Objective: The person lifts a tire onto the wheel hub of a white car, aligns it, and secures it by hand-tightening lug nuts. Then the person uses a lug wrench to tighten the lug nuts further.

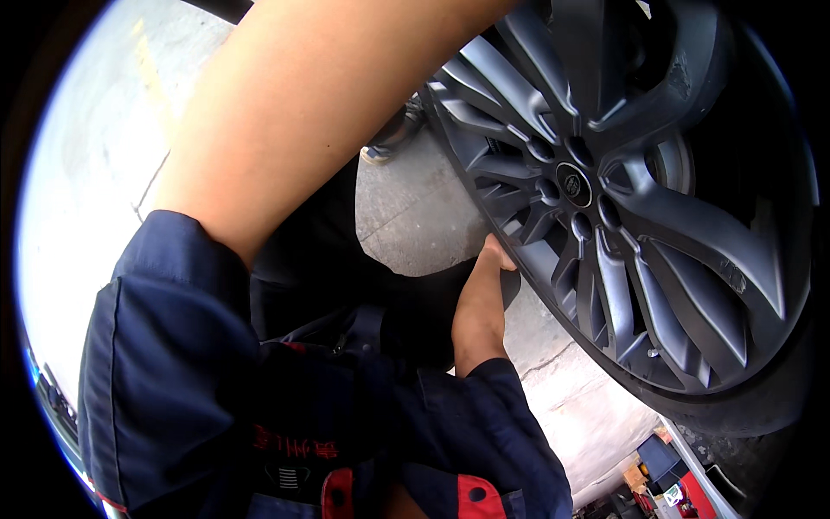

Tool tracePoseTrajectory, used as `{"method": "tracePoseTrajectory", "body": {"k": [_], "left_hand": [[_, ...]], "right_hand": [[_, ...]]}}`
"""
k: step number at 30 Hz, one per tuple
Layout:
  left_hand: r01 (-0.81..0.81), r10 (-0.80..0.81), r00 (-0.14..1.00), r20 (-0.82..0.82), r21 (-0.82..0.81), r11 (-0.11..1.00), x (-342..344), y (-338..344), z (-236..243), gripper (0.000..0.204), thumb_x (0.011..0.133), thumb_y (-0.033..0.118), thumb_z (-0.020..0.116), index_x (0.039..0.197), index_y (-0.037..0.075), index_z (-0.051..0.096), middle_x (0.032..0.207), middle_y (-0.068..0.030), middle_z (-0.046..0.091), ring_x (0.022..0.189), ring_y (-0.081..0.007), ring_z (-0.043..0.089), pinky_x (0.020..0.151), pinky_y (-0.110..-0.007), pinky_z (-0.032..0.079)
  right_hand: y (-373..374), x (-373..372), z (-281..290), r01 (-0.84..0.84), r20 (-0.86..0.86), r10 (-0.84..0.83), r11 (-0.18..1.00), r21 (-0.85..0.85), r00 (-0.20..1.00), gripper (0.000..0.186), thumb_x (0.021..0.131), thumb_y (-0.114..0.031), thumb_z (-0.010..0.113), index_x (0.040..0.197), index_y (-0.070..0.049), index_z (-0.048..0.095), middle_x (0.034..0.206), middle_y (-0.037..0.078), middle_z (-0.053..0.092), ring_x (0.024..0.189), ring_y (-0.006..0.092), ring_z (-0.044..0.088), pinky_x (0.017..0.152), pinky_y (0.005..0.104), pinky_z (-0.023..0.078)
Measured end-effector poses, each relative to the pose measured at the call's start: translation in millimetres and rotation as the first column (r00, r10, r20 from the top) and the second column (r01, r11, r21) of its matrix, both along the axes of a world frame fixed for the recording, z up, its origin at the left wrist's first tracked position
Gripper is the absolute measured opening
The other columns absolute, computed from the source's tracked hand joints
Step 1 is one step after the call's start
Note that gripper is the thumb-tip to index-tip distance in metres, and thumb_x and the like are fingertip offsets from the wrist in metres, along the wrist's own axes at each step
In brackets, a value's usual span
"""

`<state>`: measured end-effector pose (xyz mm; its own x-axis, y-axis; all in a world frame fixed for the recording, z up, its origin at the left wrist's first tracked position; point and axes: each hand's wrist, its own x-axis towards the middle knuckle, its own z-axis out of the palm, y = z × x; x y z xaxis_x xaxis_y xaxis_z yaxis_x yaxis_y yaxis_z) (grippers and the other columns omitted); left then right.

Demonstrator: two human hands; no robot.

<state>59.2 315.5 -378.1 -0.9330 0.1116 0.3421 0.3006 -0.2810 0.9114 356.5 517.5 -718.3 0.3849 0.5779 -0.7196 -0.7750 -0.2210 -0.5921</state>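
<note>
A large dark grey alloy wheel (622, 203) with a black tyre (726, 411) fills the right side, tilted. Its split spokes have shiny faces, and one carries scuff marks near the top. Several dark lug nuts ring the round centre cap (573, 184). My right hand (494, 253) holds the wheel at its near left edge; the fingers pass behind the rim and are mostly hidden. Across the upper left stretches my bare left forearm (311, 95), reaching toward the wheel's top. The left hand itself lies beyond the upper edge of the picture.
A pale concrete floor (406, 203) lies under the wheel, with a faded yellow line at upper left. Another person's shoe (377, 155) shows beyond my forearm. At the lower right are a red container (697, 495), a dark blue box and small loose items.
</note>
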Motion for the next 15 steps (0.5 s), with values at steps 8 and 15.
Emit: {"method": "tracePoseTrajectory", "body": {"k": [8, 15], "left_hand": [[-0.014, 0.014, 1.0, -0.011, 0.0, 1.0, -3, -13, -3, 0.039, 0.089, 0.032, 0.043, 0.096, -0.001, 0.062, 0.087, -0.0246, 0.062, 0.086, -0.0377, 0.061, 0.077, -0.04, 0.047], [-0.028, 0.028, 1.0, 0.009, -0.008, 1.0, -7, -23, -4, 0.04, 0.088, 0.032, 0.043, 0.095, -0.003, 0.062, 0.087, -0.0257, 0.062, 0.085, -0.0379, 0.061, 0.078, -0.04, 0.046]], "right_hand": [[-2, -6, 18, -0.014, -0.277, 0.042, 0.995, 0.102, 0.96, 0.039, 0.088, -0.033, 0.047, 0.118, -0.011, 0.058, 0.129, 0.003, 0.055, 0.116, 0.026, 0.052, 0.094, 0.0497, 0.044], [0, -2, 13, -0.035, -0.278, 0.073, 0.99, 0.138, 0.958, 0.049, 0.084, -0.043, 0.04, 0.119, -0.014, 0.058, 0.132, 0.004, 0.052, 0.123, 0.0259, 0.046, 0.101, 0.0506, 0.035]]}}
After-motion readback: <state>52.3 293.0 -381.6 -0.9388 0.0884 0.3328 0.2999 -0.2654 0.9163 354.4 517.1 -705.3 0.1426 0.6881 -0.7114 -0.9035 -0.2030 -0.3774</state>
